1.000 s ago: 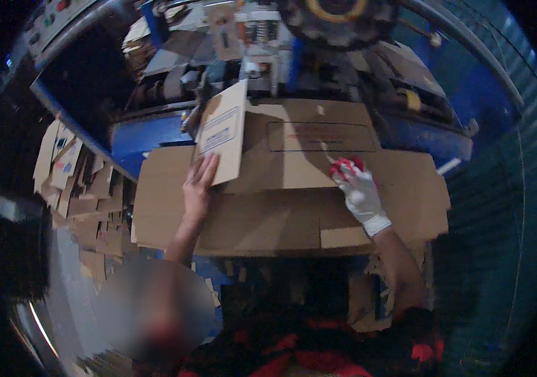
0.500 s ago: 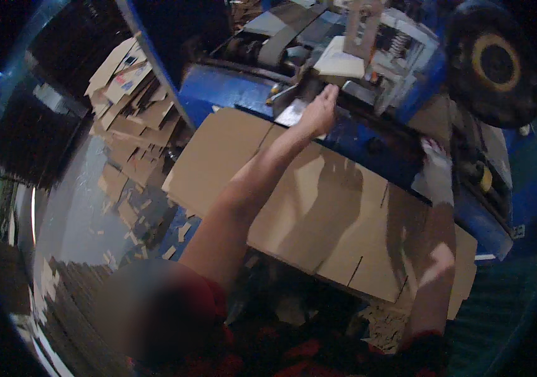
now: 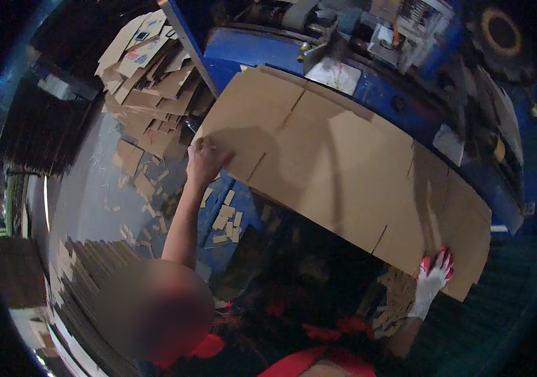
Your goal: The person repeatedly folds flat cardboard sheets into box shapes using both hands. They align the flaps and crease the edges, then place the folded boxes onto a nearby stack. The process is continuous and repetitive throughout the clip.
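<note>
A long brown cardboard sheet [image 3: 369, 182] with dark slits lies tilted across the front of a blue machine. Part of another sheet [image 3: 344, 100] shows along its far edge. My left hand [image 3: 204, 164], bare, is at the sheet's left end, fingers curled over the edge and thumb turned inward. Near the right end of the near edge, my right hand [image 3: 433, 276] in a white glove with red fingertips rests on the sheet, fingers spread. Shadows fall over the cardboard.
The blue machine [image 3: 249, 53] with metal parts and a dark wheel [image 3: 501, 31] stands beyond. A heap of cardboard pieces [image 3: 149, 81] is at the left, with scraps [image 3: 224, 220] scattered below. Stacked cardboard [image 3: 92, 270] and another person's blurred head [image 3: 155, 308] are at lower left.
My left hand has left the machine's middle for the sheet's left end. My right hand has come from the machine's edge back to the sheet's near right edge.
</note>
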The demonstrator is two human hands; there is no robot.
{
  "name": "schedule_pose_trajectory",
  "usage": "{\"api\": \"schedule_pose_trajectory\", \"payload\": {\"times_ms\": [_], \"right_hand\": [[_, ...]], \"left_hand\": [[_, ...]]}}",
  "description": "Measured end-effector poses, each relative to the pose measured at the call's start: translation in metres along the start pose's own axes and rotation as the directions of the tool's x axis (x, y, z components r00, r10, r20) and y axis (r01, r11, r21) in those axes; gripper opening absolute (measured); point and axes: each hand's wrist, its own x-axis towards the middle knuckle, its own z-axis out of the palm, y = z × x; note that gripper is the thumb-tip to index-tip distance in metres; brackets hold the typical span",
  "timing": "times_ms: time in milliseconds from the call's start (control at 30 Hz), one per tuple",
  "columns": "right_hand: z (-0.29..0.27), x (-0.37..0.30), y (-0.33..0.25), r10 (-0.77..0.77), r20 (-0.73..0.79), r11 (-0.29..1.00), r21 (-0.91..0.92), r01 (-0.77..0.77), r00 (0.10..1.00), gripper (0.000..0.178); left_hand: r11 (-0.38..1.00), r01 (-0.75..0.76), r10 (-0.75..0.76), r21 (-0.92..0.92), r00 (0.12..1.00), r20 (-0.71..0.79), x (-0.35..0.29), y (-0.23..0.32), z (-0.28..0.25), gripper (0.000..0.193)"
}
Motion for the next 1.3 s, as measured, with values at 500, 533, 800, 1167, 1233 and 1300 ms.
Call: {"api": "schedule_pose_trajectory", "payload": {"times_ms": [500,533,800,1167,1233,1300], "right_hand": [[0.007,-0.030,0.027,0.893,-0.019,0.208,0.903,-0.376,0.449,0.066],[-0.012,-0.026,0.014,0.882,-0.088,0.268,0.902,-0.338,0.464,0.066],[-0.054,-0.023,-0.084,-0.125,-0.369,0.664,0.659,0.354,0.921,0.058],[-0.092,0.005,-0.129,-0.541,0.090,0.825,0.250,0.507,0.836,0.065],[-0.090,0.004,-0.125,-0.540,0.136,0.832,0.236,0.502,0.831,0.065],[-0.088,0.004,-0.120,-0.566,0.145,0.820,0.198,0.536,0.812,0.058]], "left_hand": [[0.946,0.206,-0.135,0.251,0.953,-0.271,-0.001,0.021,-0.034,0.097],[0.944,0.191,-0.113,0.267,0.953,-0.281,-0.006,0.032,-0.047,0.091],[0.400,-0.319,0.180,-0.859,0.946,-0.268,-0.055,0.077,-0.076,0.060],[0.576,-0.813,0.818,0.091,0.574,-0.051,-0.052,0.132,-0.006,0.057],[0.571,-0.815,0.820,0.094,0.571,-0.035,-0.054,0.131,-0.005,0.056],[0.564,-0.820,0.826,0.098,0.562,-0.053,-0.053,0.132,-0.005,0.054]]}}
